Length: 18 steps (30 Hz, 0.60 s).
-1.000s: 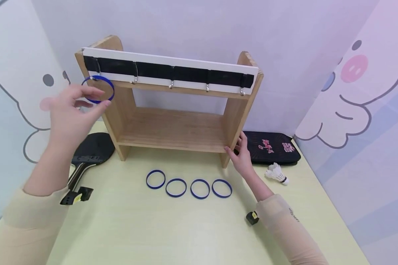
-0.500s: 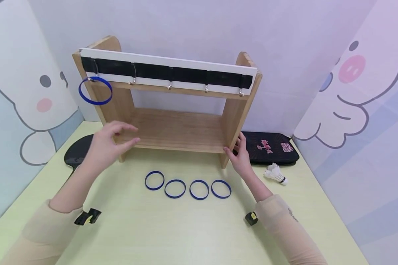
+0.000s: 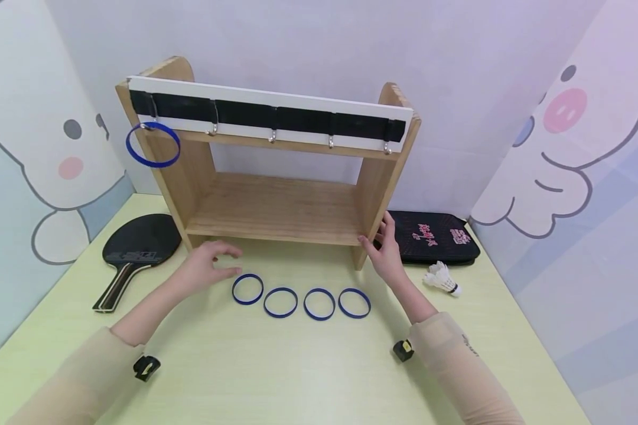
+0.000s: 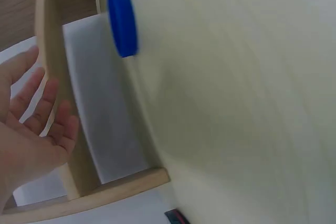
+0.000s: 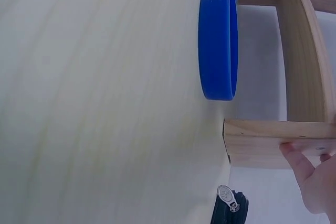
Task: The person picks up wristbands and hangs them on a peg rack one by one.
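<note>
My left hand (image 3: 207,268) reaches low in front of the wooden shelf (image 3: 276,206), thumb and fingers apart with nothing between them. Just right of its fingertips lies the leftmost of several blue wristbands (image 3: 248,303) on the table. In the left wrist view, a blue wristband (image 4: 122,20) stands out beyond the hand (image 4: 37,124). Another blue wristband (image 3: 156,164) hangs from the leftmost metal hook on the shelf's front. My right hand (image 3: 385,251) grips the lower right side panel, thumb at its front edge; in the right wrist view a digit presses the panel (image 5: 252,142).
A white board with a black strip (image 3: 244,117) spans the shelf's top front, carrying several hooks (image 3: 272,137). A black table tennis bat (image 3: 140,239) lies left. On the right are a black case (image 3: 436,239) and a shuttlecock (image 3: 442,278). Printed walls stand behind.
My left hand let go of the wristband at the leftmost hook, then moved down and right to the table wristbands. The released wristband hangs there. My right hand stays on the shelf.
</note>
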Motion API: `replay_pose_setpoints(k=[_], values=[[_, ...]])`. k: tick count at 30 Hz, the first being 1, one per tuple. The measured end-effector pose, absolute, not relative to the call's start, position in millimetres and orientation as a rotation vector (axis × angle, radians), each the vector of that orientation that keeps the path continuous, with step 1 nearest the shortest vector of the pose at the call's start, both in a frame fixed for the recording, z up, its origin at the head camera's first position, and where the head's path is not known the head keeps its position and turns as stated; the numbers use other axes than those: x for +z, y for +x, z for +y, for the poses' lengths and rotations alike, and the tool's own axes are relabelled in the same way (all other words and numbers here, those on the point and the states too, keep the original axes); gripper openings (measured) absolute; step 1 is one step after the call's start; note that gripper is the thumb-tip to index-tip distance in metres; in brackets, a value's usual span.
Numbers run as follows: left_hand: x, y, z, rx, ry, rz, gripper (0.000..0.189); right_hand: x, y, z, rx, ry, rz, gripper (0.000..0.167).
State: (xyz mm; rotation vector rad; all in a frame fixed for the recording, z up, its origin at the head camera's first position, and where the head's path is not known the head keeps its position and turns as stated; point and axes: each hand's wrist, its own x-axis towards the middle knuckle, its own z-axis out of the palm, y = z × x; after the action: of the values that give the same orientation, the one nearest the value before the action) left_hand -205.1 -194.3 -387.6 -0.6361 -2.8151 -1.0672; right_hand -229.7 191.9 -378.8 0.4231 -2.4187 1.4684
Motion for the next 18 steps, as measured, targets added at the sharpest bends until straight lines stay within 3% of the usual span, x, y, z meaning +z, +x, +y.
replay_pose_setpoints(k=[18], values=[[-418,-228,-190,-0.939,-0.804,-3.029,0.017,-376,-228,191,1.442,0.403,-2.423,0.071]])
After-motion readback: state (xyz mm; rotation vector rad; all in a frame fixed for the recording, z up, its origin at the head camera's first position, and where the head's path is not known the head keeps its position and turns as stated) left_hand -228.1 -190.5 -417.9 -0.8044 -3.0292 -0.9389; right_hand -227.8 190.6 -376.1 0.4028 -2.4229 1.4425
